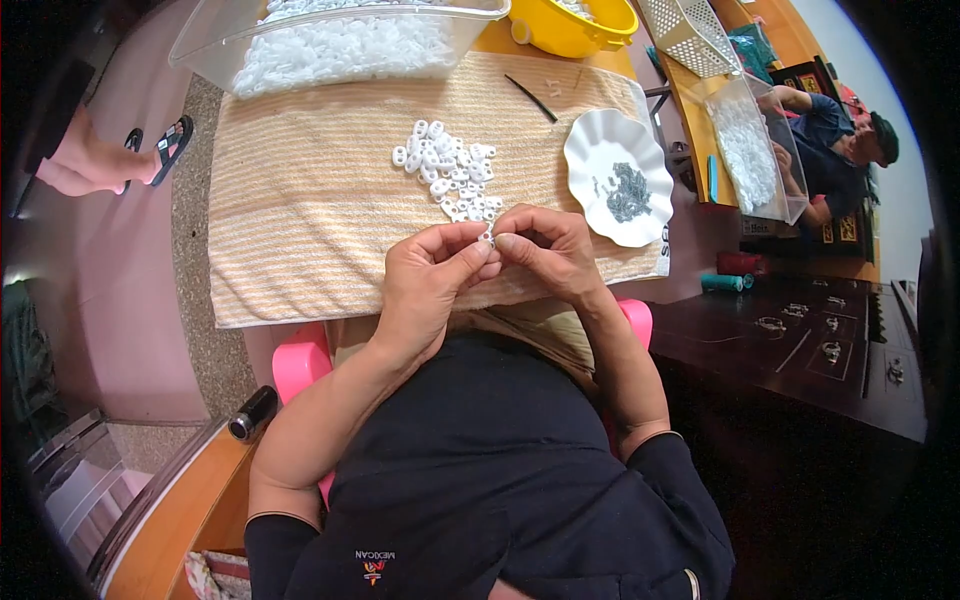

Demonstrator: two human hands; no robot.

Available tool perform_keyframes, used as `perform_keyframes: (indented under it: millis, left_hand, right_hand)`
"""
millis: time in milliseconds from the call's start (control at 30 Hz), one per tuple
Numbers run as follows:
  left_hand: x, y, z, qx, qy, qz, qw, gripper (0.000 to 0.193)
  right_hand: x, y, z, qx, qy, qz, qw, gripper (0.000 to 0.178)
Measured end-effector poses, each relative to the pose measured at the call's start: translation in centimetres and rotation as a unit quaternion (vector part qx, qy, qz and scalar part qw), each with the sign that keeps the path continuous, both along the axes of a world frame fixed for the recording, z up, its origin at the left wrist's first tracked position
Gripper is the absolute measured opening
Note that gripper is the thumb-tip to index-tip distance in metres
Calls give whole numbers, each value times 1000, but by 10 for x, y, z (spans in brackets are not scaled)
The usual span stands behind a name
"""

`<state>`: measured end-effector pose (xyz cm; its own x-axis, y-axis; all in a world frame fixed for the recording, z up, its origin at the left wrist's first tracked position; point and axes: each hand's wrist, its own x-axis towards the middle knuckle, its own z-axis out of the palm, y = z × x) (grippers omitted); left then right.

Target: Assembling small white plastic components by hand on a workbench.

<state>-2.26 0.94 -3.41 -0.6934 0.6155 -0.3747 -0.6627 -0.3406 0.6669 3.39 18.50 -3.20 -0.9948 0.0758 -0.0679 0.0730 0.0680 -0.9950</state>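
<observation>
Close together at the near side of a striped towel [300,200], my two hands meet at the fingertips. My left hand [432,275] pinches a small white plastic piece [487,238]. My right hand [555,255] is closed in a pinch against the same spot; anything tiny in its fingertips is too small to make out. Just beyond lies a loose pile of white oval plastic pieces with holes [450,168]. To the right, a white scalloped plate [590,150] holds a heap of small grey metal-looking parts [628,192].
A clear bin [350,20] full of white pieces stands at the back left, a yellow basin [570,38] at the back right. A thin black stick [531,98] lies on the towel. Another person [835,150] works beside a second bin [790,190]. Someone's sandalled foot [165,155] is at left.
</observation>
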Motion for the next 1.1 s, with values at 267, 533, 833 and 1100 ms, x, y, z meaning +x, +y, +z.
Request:
perform_keyframes:
  millis: [267,533,833,1100]
  left_hand:
    - [0,0,1,-8,14,-1,1000,21]
    - [1,0,0,-9,27,-7,1000,20]
    - [3,0,-1,-28,59,-10,998,20]
    - [0,1,-2,-16,55,-5,998,20]
  right_hand:
    - [0,0,1,20,-3,11,1000,11]
    - [1,-1,5,35,-17,25,999,14]
    - [1,-4,13,45,-20,32,998,15]
    - [0,1,-1,20,-9,23,1000,15]
